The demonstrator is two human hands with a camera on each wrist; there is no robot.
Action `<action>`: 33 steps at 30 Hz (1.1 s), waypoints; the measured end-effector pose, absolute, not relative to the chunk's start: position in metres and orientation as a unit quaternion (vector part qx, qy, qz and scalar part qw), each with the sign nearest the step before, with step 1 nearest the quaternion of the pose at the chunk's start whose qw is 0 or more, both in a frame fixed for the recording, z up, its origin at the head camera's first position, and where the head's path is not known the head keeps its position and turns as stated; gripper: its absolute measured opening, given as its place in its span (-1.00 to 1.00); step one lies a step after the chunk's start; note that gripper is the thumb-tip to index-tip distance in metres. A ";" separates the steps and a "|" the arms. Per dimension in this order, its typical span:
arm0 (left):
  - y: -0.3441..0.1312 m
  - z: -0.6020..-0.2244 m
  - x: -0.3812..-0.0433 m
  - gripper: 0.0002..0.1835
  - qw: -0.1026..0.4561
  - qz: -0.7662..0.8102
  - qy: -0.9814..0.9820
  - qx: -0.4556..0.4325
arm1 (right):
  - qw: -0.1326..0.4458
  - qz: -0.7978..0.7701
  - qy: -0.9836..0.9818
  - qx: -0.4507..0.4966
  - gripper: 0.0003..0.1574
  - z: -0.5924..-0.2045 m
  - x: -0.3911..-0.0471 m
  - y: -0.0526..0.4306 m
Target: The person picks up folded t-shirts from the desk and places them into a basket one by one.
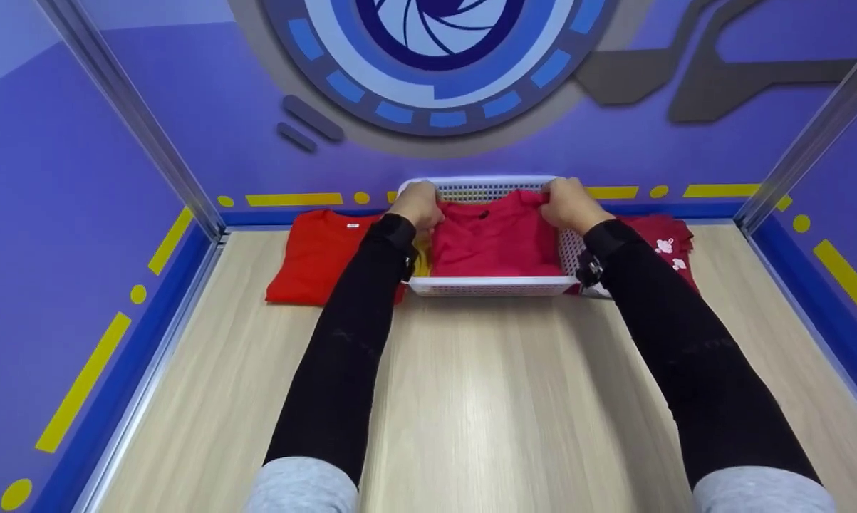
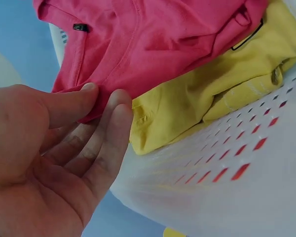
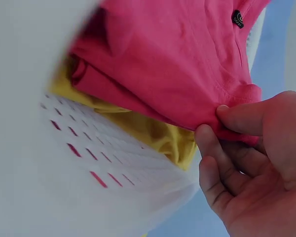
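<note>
A folded pink-red T-shirt lies in a white plastic basket against the back wall. My left hand pinches the shirt's left far corner between thumb and fingers, as the left wrist view shows. On the other side, my right hand pinches the right far corner in the same way. Beneath the pink shirt sits a folded yellow garment, also visible along the basket wall in the right wrist view. A small dark label shows at the pink shirt's neckline.
Left of the basket lies a folded orange-red shirt on the wooden tabletop. To the right is a dark red garment with white prints, partly behind my right forearm. Purple panels enclose the table at the back and sides.
</note>
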State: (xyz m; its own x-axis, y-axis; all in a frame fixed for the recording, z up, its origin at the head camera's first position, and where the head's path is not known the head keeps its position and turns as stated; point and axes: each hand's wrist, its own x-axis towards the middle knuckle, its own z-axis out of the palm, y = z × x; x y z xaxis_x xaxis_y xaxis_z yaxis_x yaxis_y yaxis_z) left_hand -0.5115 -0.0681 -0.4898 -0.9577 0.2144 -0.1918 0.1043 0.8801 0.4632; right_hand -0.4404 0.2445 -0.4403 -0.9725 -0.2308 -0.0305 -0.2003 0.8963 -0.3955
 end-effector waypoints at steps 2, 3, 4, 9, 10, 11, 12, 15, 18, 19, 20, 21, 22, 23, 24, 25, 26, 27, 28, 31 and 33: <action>-0.069 -0.485 -0.509 -0.69 0.124 0.238 0.960 0.083 | 0.046 -0.204 0.973 -0.099 -0.42 -0.436 -0.441 0.245; -0.069 -0.479 -0.503 -0.68 0.123 0.244 0.959 0.079 | 0.047 -0.205 0.973 -0.095 -0.37 -0.434 -0.442 0.245; -0.068 -0.471 -0.496 -0.68 0.118 0.246 0.959 0.075 | 0.048 -0.207 0.973 -0.092 -0.36 -0.432 -0.442 0.245; -0.055 -0.414 -0.442 -0.61 0.111 0.249 0.961 0.044 | 0.027 -0.225 0.970 -0.088 -0.48 -0.430 -0.447 0.245; -0.053 -0.410 -0.439 -0.59 0.111 0.253 0.960 0.036 | 0.020 -0.231 0.969 -0.088 -0.50 -0.431 -0.449 0.245; -0.052 -0.408 -0.438 -0.59 0.110 0.260 0.959 0.031 | 0.013 -0.236 0.968 -0.087 -0.51 -0.432 -0.450 0.245; -0.051 -0.407 -0.437 -0.59 0.108 0.262 0.958 0.026 | 0.009 -0.240 0.967 -0.084 -0.51 -0.433 -0.452 0.245; -0.051 -0.419 -0.450 -0.58 0.095 0.269 0.958 0.017 | 0.000 -0.250 0.965 -0.078 -0.49 -0.441 -0.461 0.248; -0.052 -0.434 -0.466 -0.59 0.082 0.256 0.963 0.012 | 0.022 -0.244 0.967 -0.066 -0.44 -0.443 -0.463 0.248; -0.053 -0.446 -0.477 -0.58 0.074 0.246 0.966 0.016 | 0.034 -0.239 0.968 -0.063 -0.42 -0.443 -0.462 0.248; -0.055 -0.459 -0.490 -0.56 0.070 0.236 0.969 0.020 | 0.046 -0.236 0.969 -0.062 -0.41 -0.444 -0.462 0.247; -0.057 -0.471 -0.502 -0.53 0.069 0.226 0.971 0.026 | 0.066 -0.229 0.970 -0.056 -0.40 -0.439 -0.455 0.243; -0.056 -0.475 -0.508 -0.50 0.080 0.211 0.974 0.028 | 0.076 -0.221 0.971 -0.057 -0.38 -0.439 -0.454 0.243; -0.054 -0.480 -0.513 -0.48 0.092 0.195 0.976 0.030 | 0.081 -0.215 0.971 -0.059 -0.36 -0.439 -0.452 0.242; -0.055 -0.494 -0.524 -0.48 0.089 0.183 0.978 0.047 | 0.083 -0.212 0.972 -0.061 -0.34 -0.439 -0.450 0.241; -0.055 -0.497 -0.526 -0.50 0.091 0.174 0.978 0.066 | 0.078 -0.209 0.973 -0.064 -0.33 -0.439 -0.448 0.240; -0.053 -0.496 -0.522 -0.52 0.100 0.164 0.978 0.083 | 0.070 -0.205 0.974 -0.071 -0.34 -0.439 -0.446 0.239; -0.052 -0.491 -0.515 -0.56 0.111 0.155 0.977 0.101 | 0.059 -0.202 0.975 -0.078 -0.33 -0.439 -0.444 0.238; -0.049 -0.482 -0.505 -0.60 0.126 0.147 0.974 0.120 | 0.050 -0.198 0.975 -0.089 -0.33 -0.439 -0.442 0.236; -0.048 -0.458 -0.470 -0.69 0.147 0.144 0.961 0.185 | 0.046 -0.182 0.972 -0.143 -0.49 -0.437 -0.435 0.234; -0.042 -0.436 -0.439 -0.69 0.178 0.139 0.953 0.204 | 0.079 -0.168 0.966 -0.182 -0.60 -0.436 -0.429 0.233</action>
State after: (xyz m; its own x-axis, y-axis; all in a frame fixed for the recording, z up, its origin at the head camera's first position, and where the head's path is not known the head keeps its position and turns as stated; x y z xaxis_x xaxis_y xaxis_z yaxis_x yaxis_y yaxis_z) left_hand -0.4392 -0.0423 -0.4357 -0.8538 0.4372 -0.2827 0.3386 0.8787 0.3365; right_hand -0.4287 0.2331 -0.4355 -0.9212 -0.3780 -0.0921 -0.3248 0.8776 -0.3525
